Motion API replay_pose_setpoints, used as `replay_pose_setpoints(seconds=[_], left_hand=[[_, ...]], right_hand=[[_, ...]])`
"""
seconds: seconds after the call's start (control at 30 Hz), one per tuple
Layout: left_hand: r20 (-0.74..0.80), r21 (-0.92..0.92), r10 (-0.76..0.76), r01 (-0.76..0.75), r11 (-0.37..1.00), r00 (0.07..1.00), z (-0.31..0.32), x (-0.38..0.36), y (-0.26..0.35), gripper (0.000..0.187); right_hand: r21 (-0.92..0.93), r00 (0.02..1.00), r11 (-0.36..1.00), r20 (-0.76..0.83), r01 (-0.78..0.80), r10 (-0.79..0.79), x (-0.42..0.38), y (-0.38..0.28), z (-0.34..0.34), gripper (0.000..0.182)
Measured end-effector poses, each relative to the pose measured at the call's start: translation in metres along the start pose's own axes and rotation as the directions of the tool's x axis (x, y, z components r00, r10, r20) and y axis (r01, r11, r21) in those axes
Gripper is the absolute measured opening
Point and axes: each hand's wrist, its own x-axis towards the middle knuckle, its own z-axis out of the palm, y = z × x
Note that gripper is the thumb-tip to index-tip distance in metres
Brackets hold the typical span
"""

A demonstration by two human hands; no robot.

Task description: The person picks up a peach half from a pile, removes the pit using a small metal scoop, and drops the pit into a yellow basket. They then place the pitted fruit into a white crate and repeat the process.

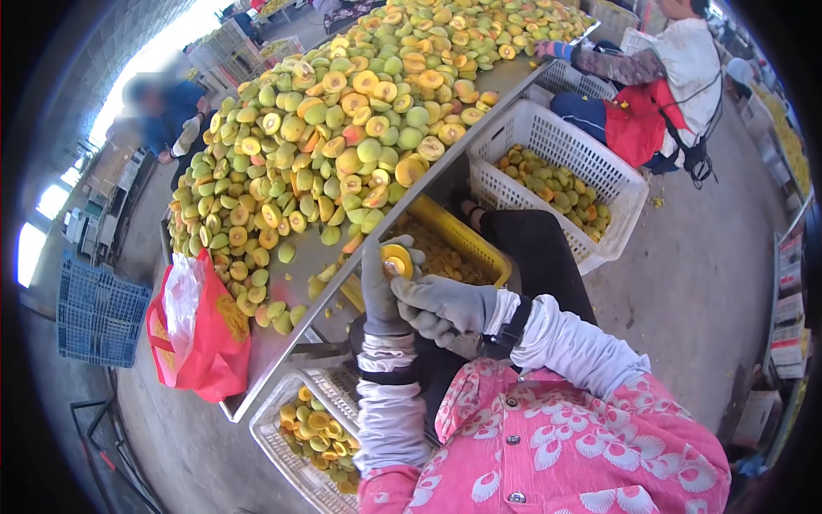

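Note:
My gloved left hand (382,287) is wrapped round a peach half (396,259), its yellow cut face turned up. Close against it, my gloved right hand (445,304) is closed with the fingertips at the lower edge of the fruit. What those right fingers hold, if anything, is hidden. Beneath both hands sits a yellow basket (479,252) with wet-looking scraps inside. A big heap of green-yellow peach halves (342,128) covers the metal table (282,347) just beyond my hands.
A white crate (629,201) of peach halves stands to the right, another white crate (287,445) at lower left. A red bag (205,330) hangs over the table corner. Blue crates (101,313) are stacked at left. Co-workers sit at right (659,94) and far left (171,116).

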Motion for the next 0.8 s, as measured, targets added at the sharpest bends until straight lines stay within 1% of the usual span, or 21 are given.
replay_pose_setpoints(seconds=[0.03, 0.07, 0.1, 0.13, 0.17, 0.2, 0.23, 0.27, 0.3, 0.33, 0.37, 0.4, 0.47, 0.5, 0.57, 0.6, 0.67, 0.7, 0.77, 0.8], left_hand=[[-0.15, -0.017, 0.024, -0.027, 0.999, 0.988, -0.002, 0.001, -0.005, 0.052], [-0.295, -0.032, 0.047, -0.059, 0.998, 0.954, -0.006, 0.004, -0.009, 0.051], [-0.233, -0.051, 0.036, -0.049, 0.997, 0.972, -0.016, 0.004, -0.009, 0.047], [-0.247, -0.061, 0.035, -0.051, 0.997, 0.968, -0.022, 0.004, -0.015, 0.047], [-0.338, -0.095, 0.156, -0.199, 0.975, 0.928, -0.022, 0.004, -0.016, 0.039], [-0.422, -0.107, 0.273, -0.347, 0.932, 0.864, -0.024, 0.006, -0.013, 0.031], [-0.411, -0.177, 0.246, -0.341, 0.923, 0.878, -0.025, 0.006, -0.009, 0.013], [-0.413, -0.177, 0.247, -0.343, 0.922, 0.877, -0.028, 0.005, -0.006, 0.013], [-0.336, 0.212, 0.407, -0.353, 0.911, 0.849, -0.033, 0.002, -0.003, 0.011], [-0.197, 0.566, 0.524, -0.34, 0.751, 0.829, -0.035, 0.001, -0.002, 0.008], [-0.196, 0.565, 0.52, -0.337, 0.753, 0.832, -0.037, 0.001, -0.004, 0.008], [-0.233, 0.495, 0.497, -0.338, 0.8, 0.836, -0.038, 0.002, -0.007, 0.013], [-0.304, 0.344, 0.444, -0.337, 0.876, 0.843, -0.038, 0.003, -0.011, 0.029], [-0.306, 0.342, 0.447, -0.342, 0.876, 0.84, -0.034, 0.003, -0.011, 0.029], [-0.414, 0.374, 0.469, -0.324, 0.869, 0.78, -0.026, 0.002, -0.014, 0.033], [-0.413, 0.373, 0.471, -0.327, 0.869, 0.78, -0.027, 0.002, -0.014, 0.033], [-0.489, 0.514, 0.532, -0.265, 0.816, 0.692, -0.032, 0.001, -0.018, 0.039], [-0.483, 0.515, 0.534, -0.268, 0.814, 0.694, -0.035, -0.001, -0.019, 0.039], [-0.532, 0.603, 0.571, -0.193, 0.774, 0.625, -0.045, -0.006, -0.02, 0.041], [-0.531, 0.604, 0.575, -0.197, 0.772, 0.623, -0.05, -0.009, -0.024, 0.041]], right_hand=[[-0.161, 0.991, 0.986, -0.115, 0.043, -0.062, 0.005, 0.003, 0.0, 0.047], [-0.169, 0.992, 0.985, -0.112, 0.036, -0.056, 0.01, 0.004, -0.001, 0.047], [-0.309, 0.976, 0.951, -0.192, 0.035, -0.098, 0.013, 0.007, -0.002, 0.046], [-0.441, 0.954, 0.897, -0.262, 0.016, -0.145, 0.015, 0.012, -0.001, 0.045], [-0.442, 0.958, 0.897, -0.257, 0.002, -0.129, 0.017, 0.016, 0.001, 0.045], [-0.405, 0.915, 0.914, -0.355, 0.032, -0.19, 0.022, 0.017, 0.004, 0.042], [-0.376, 0.856, 0.924, -0.451, 0.073, -0.252, 0.026, 0.015, 0.005, 0.039], [-0.377, 0.857, 0.923, -0.45, 0.071, -0.25, 0.032, 0.019, -0.001, 0.039], [-0.698, 0.721, 0.71, -0.442, 0.098, -0.534, 0.04, 0.025, -0.011, 0.036], [-0.917, 0.557, 0.397, -0.311, 0.037, -0.77, 0.046, 0.032, -0.02, 0.034], [-0.932, 0.582, 0.359, -0.32, -0.052, -0.748, 0.042, 0.023, -0.013, 0.028], [-0.932, 0.58, 0.357, -0.32, -0.054, -0.749, 0.044, 0.023, -0.015, 0.028], [-0.959, 0.57, 0.198, -0.279, -0.202, -0.772, 0.051, 0.026, -0.022, 0.025], [-0.96, 0.573, 0.191, -0.274, -0.202, -0.772, 0.055, 0.027, -0.025, 0.025], [-0.927, 0.582, 0.142, -0.332, -0.348, -0.742, 0.06, 0.028, -0.027, 0.026], [-0.927, 0.582, 0.139, -0.33, -0.348, -0.744, 0.064, 0.028, -0.027, 0.026], [-0.891, 0.606, 0.116, -0.388, -0.438, -0.694, 0.071, 0.026, -0.027, 0.022], [-0.891, 0.602, 0.117, -0.387, -0.438, -0.698, 0.076, 0.027, -0.027, 0.022], [-0.897, 0.62, 0.085, -0.366, -0.435, -0.694, 0.089, 0.03, -0.029, 0.018], [-0.898, 0.619, 0.082, -0.362, -0.432, -0.697, 0.094, 0.034, -0.029, 0.018]])
